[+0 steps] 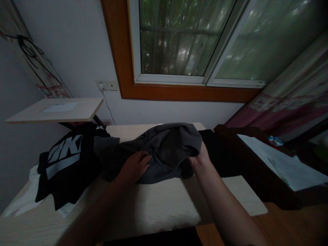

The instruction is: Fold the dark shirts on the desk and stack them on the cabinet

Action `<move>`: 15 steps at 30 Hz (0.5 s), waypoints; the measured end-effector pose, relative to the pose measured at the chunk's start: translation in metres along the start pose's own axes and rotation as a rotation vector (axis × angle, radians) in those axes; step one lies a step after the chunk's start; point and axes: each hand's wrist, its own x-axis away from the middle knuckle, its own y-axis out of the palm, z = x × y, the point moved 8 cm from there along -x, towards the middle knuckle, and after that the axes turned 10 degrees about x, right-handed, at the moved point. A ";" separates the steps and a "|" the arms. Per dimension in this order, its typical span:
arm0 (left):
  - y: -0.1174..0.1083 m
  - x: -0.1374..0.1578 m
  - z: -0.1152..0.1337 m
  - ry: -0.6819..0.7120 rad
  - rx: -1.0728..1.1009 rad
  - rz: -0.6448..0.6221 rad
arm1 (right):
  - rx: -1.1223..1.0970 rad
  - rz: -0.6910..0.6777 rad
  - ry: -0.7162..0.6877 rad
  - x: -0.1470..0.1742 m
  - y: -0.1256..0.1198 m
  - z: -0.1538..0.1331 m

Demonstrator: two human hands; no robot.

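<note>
A dark grey garment (164, 153), perhaps a shirt, lies bunched across the table (164, 201) with dark lettering near its upper edge. My left hand (135, 167) rests on top of the cloth with its fingers slightly spread. At the garment's right end, my right hand (201, 159) grips the raised, folded-over edge; some of its fingers are hidden under the fabric. To the left, a black shirt (69, 164) with large white print lies against the grey cloth, on top of some white fabric (33, 181).
A small raised shelf (87, 106) with a paper on it stands at the back left. Black cloth (220, 153) lies right of my right hand. Farther right is a dark wooden piece of furniture (258, 174) with a light sheet (279, 164). Behind the table are a window and wall sockets (106, 85).
</note>
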 end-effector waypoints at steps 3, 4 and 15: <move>0.011 -0.013 0.010 0.002 -0.049 -0.016 | -0.063 -0.009 0.008 -0.002 0.002 0.007; 0.013 -0.017 0.012 -0.011 -0.057 -0.016 | -0.083 -0.015 0.018 -0.002 0.002 0.010; 0.023 -0.044 0.020 -0.028 -0.089 0.042 | -0.246 -0.034 0.134 0.000 -0.016 0.034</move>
